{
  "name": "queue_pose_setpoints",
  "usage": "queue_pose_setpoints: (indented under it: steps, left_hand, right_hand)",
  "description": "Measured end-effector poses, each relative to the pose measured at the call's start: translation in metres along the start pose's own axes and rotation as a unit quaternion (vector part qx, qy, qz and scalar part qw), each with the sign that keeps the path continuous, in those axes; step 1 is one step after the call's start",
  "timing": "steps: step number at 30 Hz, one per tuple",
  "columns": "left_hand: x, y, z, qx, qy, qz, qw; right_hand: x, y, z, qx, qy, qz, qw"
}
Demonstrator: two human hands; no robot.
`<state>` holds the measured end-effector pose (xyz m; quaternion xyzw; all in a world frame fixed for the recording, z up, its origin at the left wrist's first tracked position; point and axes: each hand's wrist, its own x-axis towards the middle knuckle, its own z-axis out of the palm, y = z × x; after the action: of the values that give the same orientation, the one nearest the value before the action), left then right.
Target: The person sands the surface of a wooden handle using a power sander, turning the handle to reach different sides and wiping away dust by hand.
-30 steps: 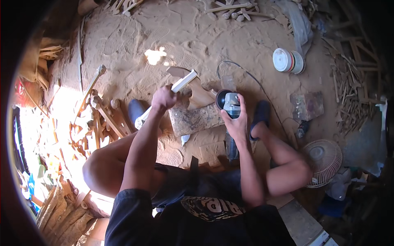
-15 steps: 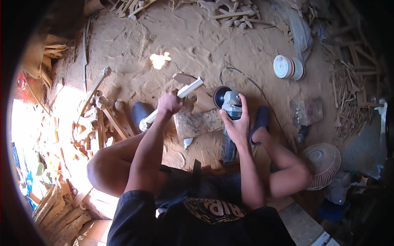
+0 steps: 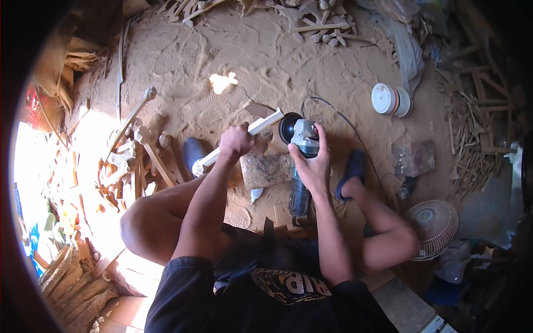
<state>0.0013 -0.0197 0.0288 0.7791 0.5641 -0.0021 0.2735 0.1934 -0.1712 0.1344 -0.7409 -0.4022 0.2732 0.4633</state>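
Observation:
My left hand (image 3: 237, 140) is wrapped round a pale, straight-edged wooden stick (image 3: 266, 121) with a knobbed lower end. An angle grinder (image 3: 300, 191) with a grey head and dark teal body is gripped near its head by my right hand (image 3: 314, 166). Its round dark disc (image 3: 287, 128) faces left, right beside the stick's upper end; whether the two touch I cannot tell. Below them a worn, stained block (image 3: 265, 171) lies on the sand between my feet. A small white bottle (image 3: 256, 195) lies just nearer than the block.
Several knobbed wooden pieces (image 3: 157, 161) are heaped at the left, and more (image 3: 322, 26) lie at the far side. A white tub (image 3: 384, 99), a fan (image 3: 434, 228) and a clear box (image 3: 413, 157) are at the right. The grinder's cable (image 3: 355, 130) curves across the sand.
The grinder has moved left, bringing its disc up to the stick's upper end. The stick has shifted slightly right and nearer me. Both hands keep their hold.

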Motion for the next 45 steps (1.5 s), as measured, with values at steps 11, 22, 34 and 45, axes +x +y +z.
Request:
queue_pose_setpoints:
  steps: [11,22,34,45]
  left_hand:
    - [0.000,-0.001,0.000,0.012,-0.002,-0.003,1.000]
    - [0.000,-0.005,0.005,0.004,0.023,0.003,1.000]
    - [-0.003,0.004,0.006,0.009,0.018,0.007,1.000]
    - [-0.002,-0.001,0.005,0.017,0.023,0.002,1.000]
  right_hand:
    - [-0.006,-0.005,0.003,-0.009,-0.010,0.028,1.000]
    - [-0.014,0.018,-0.002,0.032,0.015,0.082,0.996]
    - [-0.032,0.031,-0.008,-0.053,-0.010,0.064,0.996]
    - [-0.018,0.032,-0.002,0.002,0.047,0.046,0.998]
